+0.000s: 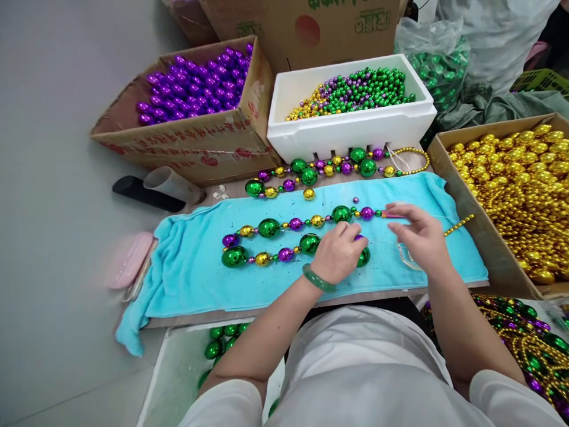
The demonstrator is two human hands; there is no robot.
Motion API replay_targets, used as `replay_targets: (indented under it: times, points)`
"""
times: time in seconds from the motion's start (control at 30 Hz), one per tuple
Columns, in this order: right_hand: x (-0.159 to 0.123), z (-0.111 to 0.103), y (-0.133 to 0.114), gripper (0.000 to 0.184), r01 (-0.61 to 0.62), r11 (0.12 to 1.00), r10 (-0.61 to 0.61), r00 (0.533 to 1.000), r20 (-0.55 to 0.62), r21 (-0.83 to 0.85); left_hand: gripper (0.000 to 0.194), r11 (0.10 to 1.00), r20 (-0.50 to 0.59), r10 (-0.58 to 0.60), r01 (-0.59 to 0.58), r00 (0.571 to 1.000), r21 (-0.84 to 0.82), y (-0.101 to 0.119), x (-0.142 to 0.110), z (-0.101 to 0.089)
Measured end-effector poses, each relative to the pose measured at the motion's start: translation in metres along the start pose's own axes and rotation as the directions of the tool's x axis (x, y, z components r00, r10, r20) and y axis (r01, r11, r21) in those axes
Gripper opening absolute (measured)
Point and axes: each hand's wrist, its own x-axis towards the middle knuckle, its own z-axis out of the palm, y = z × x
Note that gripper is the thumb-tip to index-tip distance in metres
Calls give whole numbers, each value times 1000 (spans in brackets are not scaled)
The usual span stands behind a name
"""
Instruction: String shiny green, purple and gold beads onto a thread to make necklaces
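A strand of green, purple and gold beads [269, 228] lies in a U shape on a turquoise towel [191, 279]. My left hand [340, 252], a green bangle at its wrist, is closed over the lower row, its fingertips at a mostly covered purple bead. A large green bead [363, 257] shows just beside it. To the right, my right hand [420, 237] has thumb and index finger apart, close to a small pink-red piece [391, 214] at the upper row's end. Thin pale cord [406, 258] lies below that hand.
Another bead strand [309, 176] lies behind the towel, with one loose gold bead [309, 194] near it. At the back stand a carton of purple beads [186, 142] and a white foam box [351, 130] of mixed beads. A carton of gold beads [484, 231] borders the right side.
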Motion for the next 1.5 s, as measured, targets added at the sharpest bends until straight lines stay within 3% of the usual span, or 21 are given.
replay_targets:
  times: [0.03,0.1,0.17,0.27,0.47,0.63,0.87,1.0,1.13,1.2,1.33,1.5]
  points:
    - [-2,7,-3,26,-81,984,57,986,155,158,23,998,-16,45,-45,999,39,2,2,0]
    - [-4,19,-2,32,-295,881,142,911,387,370,22,992,-39,103,-100,994,81,4,5,0]
    - [-3,27,5,37,-437,775,210,860,465,457,23,989,-22,128,-125,992,81,3,6,0]
    - [-1,32,19,37,-500,727,263,836,481,471,24,995,46,100,-101,994,15,1,4,1]
    - [2,35,30,29,-447,787,215,845,490,426,18,999,141,-45,47,989,-13,-5,3,7]
    - [10,27,20,27,-419,857,211,816,538,300,15,998,170,-19,9,985,62,-7,5,10]
    - [20,28,22,17,-383,919,271,790,550,97,38,993,12,74,-75,997,93,-14,14,18]
    - [17,35,30,19,-379,919,282,826,488,111,35,990,-86,102,-93,991,108,-14,12,20]
    - [14,30,31,21,-350,924,275,888,368,153,30,986,-320,152,-123,935,110,-7,-3,12]
    - [14,26,32,21,-372,912,308,900,310,175,24,997,-361,75,-73,929,18,-2,-13,13]
    - [16,22,33,27,-497,818,420,860,288,290,32,973,-191,-187,155,964,-171,8,-29,32]
    - [15,27,35,35,-550,742,452,833,320,383,33,897,-77,-357,319,931,-305,15,-31,49]
